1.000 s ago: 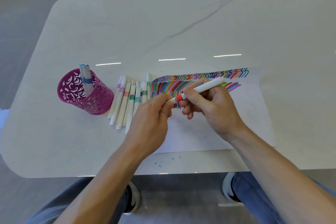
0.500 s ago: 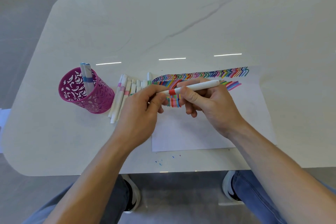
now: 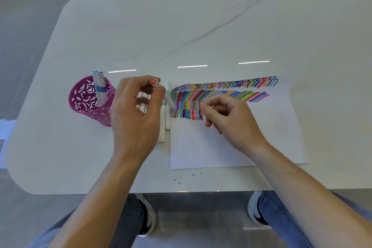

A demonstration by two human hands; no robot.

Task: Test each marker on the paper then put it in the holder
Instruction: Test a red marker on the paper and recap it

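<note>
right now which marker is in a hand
The red-capped marker, gripped by the left hand; the others lie beside the paper or stand in the pink holder.

A white surface (image 3: 201, 26) with rounded corners and a faint grey vein (image 3: 221, 26) running diagonally across its upper half fills most of the frame. At middle left stands a magenta cut-out holder (image 3: 80, 98), just right of it lies a row of white markers (image 3: 164, 127) side by side, and touching their right edge is a sheet of paper (image 3: 221, 147) striped with many colours along its top. Tiny ink specks (image 3: 179, 182) dot the surface below the paper's lower left corner.
</note>
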